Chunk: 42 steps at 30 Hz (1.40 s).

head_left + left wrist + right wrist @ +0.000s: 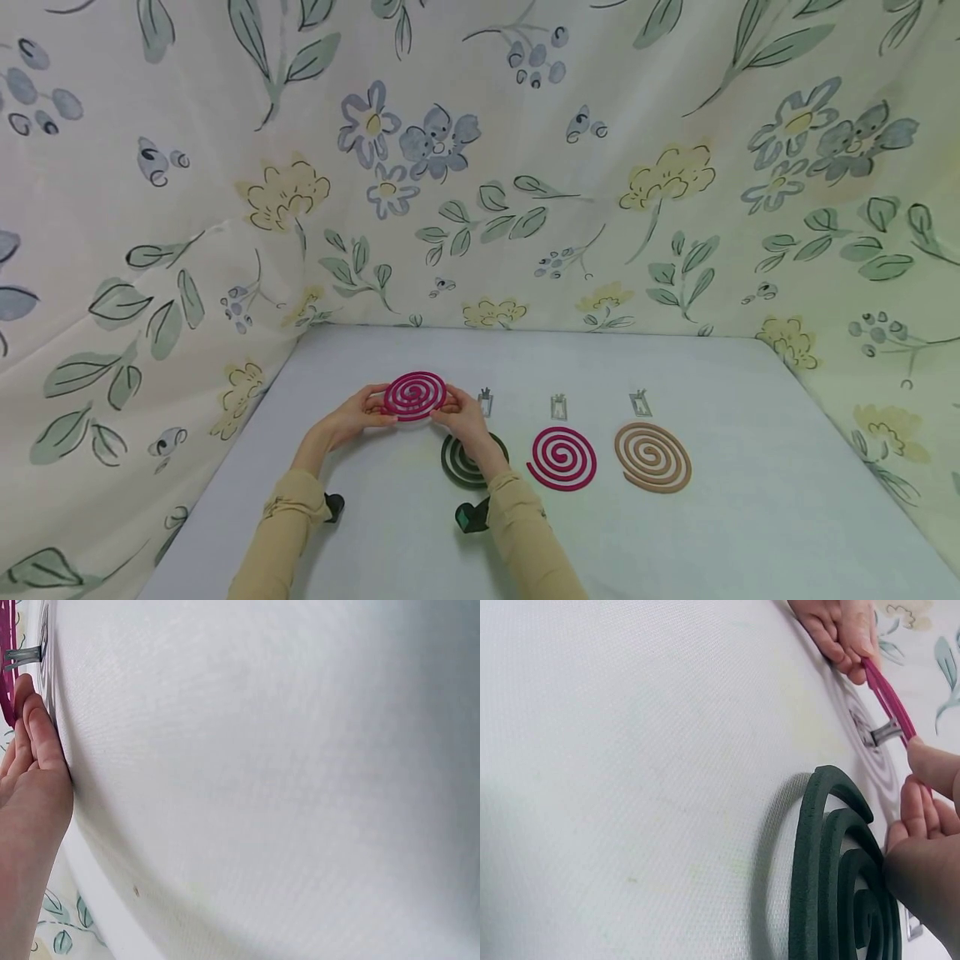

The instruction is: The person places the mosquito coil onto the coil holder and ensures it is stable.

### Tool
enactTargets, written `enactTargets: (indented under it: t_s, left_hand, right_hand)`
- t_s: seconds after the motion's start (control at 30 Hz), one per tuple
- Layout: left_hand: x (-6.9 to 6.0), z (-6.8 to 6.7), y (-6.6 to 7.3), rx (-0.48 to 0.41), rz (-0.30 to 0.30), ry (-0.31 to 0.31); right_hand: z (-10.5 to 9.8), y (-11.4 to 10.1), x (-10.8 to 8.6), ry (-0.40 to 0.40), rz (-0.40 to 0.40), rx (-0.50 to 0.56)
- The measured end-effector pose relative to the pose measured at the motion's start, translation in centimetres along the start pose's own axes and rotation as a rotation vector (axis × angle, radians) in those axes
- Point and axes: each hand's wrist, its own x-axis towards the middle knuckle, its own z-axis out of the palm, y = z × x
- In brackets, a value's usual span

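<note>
A magenta mosquito coil (415,395) is held above the table between both hands. My left hand (358,417) pinches its left rim and my right hand (462,417) pinches the right rim. Under the coil's middle stands a small metal coil stand (886,733), its top at the coil's underside; whether it is fixed to the coil, I cannot tell. The left wrist view catches the left hand (34,761) and the coil's edge (7,690). A dark green coil (802,862) lies on the table below my right wrist, partly hidden by it in the head view.
To the right lie a second magenta coil (562,457) and a tan coil (651,455). Behind the coils, flat metal stands (485,403) lie in a row, another stand (558,407) mid-row, the last stand (641,403) rightmost. Floral cloth (480,250) rises behind the white table (750,533).
</note>
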Motion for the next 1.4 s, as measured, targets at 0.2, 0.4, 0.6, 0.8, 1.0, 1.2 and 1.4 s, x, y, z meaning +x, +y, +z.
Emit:
enactTargets:
  t_s: [0.2,0.4,0.6,0.8,1.0,1.2,1.4]
  left_hand:
    - [0.2,0.0,-0.2,0.001,-0.011,0.014]
    - [0.5,-0.1,-0.4,-0.001,-0.009,0.026]
    - [0.4,0.0,-0.4,-0.003,-0.003,0.023]
    - [0.2,0.0,-0.4,0.006,0.01,0.013]
    - [0.1,0.0,-0.4,0.016,0.02,0.003]
    - [0.2,0.0,-0.3,0.016,0.02,0.005]
    - [0.2,-0.1,-0.4,0.018,0.021,0.008]
  right_hand:
    - [0.1,0.2,0.2,0.007,-0.006,0.012]
    - [0.1,-0.1,-0.1,0.006,-0.011,0.025]
    - [0.1,-1.4,-1.1,-0.005,-0.011,0.039]
    - [0.1,-1.8,-1.4,-0.006,-0.017,0.036]
    - [0.1,-0.1,-0.2,0.011,-0.021,0.021]
    - [0.2,0.5,0.5,0.019,-0.011,0.013]
    - [0.2,-0.1,0.1,0.011,-0.013,0.034]
